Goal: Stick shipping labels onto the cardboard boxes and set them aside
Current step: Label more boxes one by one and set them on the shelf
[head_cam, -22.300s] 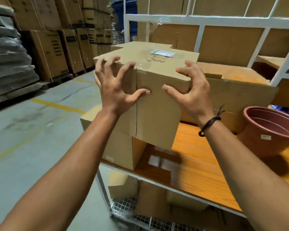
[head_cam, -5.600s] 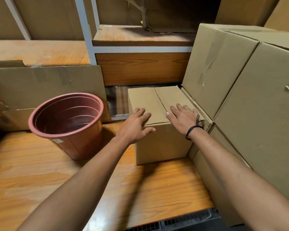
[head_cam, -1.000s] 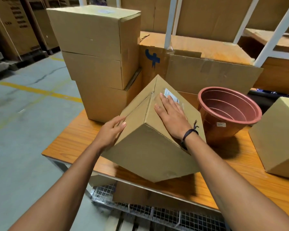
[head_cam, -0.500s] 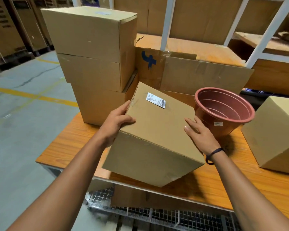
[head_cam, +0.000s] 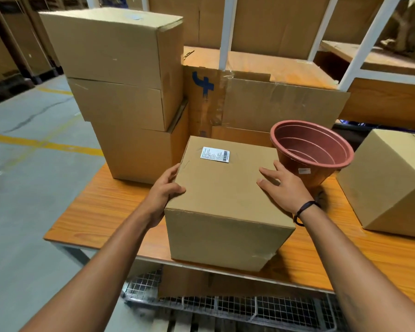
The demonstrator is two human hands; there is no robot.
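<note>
On the orange worktop (head_cam: 106, 212), near its front edge, a closed cardboard box (head_cam: 225, 200) was set flat. A white shipping label (head_cam: 215, 154) was stuck on its top face, toward the far edge. The box was held at its upper left edge by the left grip (head_cam: 164, 192), the thumb laid on top and the fingers curled down the side. The right grip (head_cam: 280, 188) was laid loosely on the top face by the right edge, fingers straight and spread, with nothing clasped. A dark band (head_cam: 303, 210) was worn at that wrist. Just beyond the right grip a reddish-brown plastic pot (head_cam: 312, 149) was seen; whether it touched the box could not be told, since the hand hid the gap. At the left rear a stack of three boxes (head_cam: 120, 68) was piled, just beside the labelled box. A flattened carton (head_cam: 273, 104) marked in blue was propped behind. Another box (head_cam: 388, 183) was placed apart, at the right. The label's print was too small to be read.
</note>
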